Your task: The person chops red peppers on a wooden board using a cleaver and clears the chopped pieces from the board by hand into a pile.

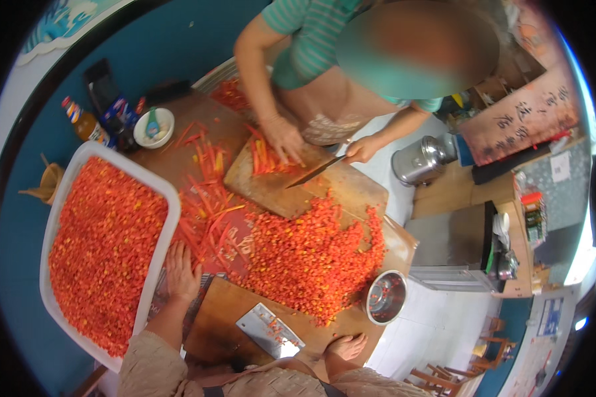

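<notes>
My left hand (183, 272) lies palm down beside the rim of a white plastic tub (166, 201), with its fingertips by some red-orange vegetable strips (213, 231). The tub is heaped with finely diced red-orange vegetable (111, 253). At the front edge of a wooden cutting board (218, 317), my right hand (348, 346) rests flat, holding nothing. A cleaver (265, 325) with bits stuck to its blade lies on that board, between my hands. Beyond it spreads a large pile of diced vegetable (308, 258). A steel bowl (387, 297) with a few bits inside stands to the right.
Across the table, a person (323, 109) holds a knife (318, 171) over strips on a second cutting board (263, 193). A white bowl with a spoon (154, 128) and a bottle (84, 121) stand at the back left. A steel canister (418, 160) is at the right.
</notes>
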Demonstrator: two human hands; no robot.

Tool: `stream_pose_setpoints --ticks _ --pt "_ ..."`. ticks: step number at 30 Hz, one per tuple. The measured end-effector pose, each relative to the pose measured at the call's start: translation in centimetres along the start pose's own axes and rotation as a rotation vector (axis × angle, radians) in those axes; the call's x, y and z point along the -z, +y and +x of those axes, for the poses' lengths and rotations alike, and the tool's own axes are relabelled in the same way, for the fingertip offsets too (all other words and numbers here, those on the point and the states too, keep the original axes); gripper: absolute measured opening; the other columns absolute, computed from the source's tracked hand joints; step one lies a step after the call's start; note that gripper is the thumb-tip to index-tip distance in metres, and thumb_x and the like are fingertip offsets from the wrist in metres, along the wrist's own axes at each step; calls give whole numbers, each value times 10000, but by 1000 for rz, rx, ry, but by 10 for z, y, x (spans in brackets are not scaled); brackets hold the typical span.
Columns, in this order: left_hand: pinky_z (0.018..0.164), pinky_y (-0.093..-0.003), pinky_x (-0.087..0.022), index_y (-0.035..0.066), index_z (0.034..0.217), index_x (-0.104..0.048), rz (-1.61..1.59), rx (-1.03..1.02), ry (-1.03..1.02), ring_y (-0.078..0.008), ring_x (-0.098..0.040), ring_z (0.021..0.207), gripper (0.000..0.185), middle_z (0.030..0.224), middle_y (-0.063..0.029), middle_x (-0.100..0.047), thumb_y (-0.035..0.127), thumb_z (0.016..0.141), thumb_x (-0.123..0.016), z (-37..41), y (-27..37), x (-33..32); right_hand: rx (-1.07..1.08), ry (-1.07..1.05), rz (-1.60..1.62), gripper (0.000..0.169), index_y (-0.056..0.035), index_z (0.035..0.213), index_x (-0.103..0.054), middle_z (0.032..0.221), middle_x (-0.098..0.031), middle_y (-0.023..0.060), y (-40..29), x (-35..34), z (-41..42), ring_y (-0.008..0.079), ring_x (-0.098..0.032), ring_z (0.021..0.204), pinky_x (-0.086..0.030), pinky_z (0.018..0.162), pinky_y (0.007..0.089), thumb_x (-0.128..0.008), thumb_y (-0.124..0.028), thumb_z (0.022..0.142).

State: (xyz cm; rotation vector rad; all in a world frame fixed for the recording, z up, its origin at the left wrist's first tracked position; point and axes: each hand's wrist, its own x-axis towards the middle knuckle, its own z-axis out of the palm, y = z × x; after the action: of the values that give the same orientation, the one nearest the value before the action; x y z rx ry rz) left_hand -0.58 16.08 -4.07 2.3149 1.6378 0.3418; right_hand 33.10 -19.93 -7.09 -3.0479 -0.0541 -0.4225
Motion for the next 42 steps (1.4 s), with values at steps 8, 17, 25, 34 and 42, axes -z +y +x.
stream_pose_setpoints --ticks 8,17,25,34,42 --pt "1206 -482 -174 -24 1378 -437 25 -14 23 -340 -243 1448 562 1516 -182 -330 280 925 -572 -2 -3 2 -18 -35 -7 474 -107 1417 -445 1501 -405 104 2 -2 -2 273 -352 1406 -260 1148 445 -393 -291 984" --pt "1214 -477 -159 -22 1360 -445 66 -24 31 -338 -243 1447 534 1515 -176 -336 273 928 -548 1 -1 -4 -12 -19 -4 475 -95 1417 -442 1499 -407 121 3 0 -3 288 -352 1403 -254 1156 451 -414 -272 977" --pt "1224 -467 -125 -17 1389 -411 84 26 -29 -323 -217 1461 546 1540 -166 -308 299 952 -501 1 2 -4 -35 -60 25 488 -68 1414 -440 1496 -407 129 -6 10 -2 303 -351 1397 -250 1156 462 -434 -257 964" --pt "1222 -473 -128 -17 1391 -409 107 3 -7 -328 -208 1465 547 1546 -175 -299 305 955 -481 0 -2 -7 -43 -81 42 490 -62 1420 -432 1503 -398 127 -8 13 -1 290 -324 1419 -220 1172 455 -416 -239 963" --pt "1213 -480 -157 -8 1392 -403 118 -41 45 -338 -224 1458 533 1533 -169 -315 272 950 -500 -1 -3 -8 -24 -76 3 494 -101 1442 -417 1515 -387 100 -3 9 -2 289 -332 1410 -244 1154 449 -421 -251 971"
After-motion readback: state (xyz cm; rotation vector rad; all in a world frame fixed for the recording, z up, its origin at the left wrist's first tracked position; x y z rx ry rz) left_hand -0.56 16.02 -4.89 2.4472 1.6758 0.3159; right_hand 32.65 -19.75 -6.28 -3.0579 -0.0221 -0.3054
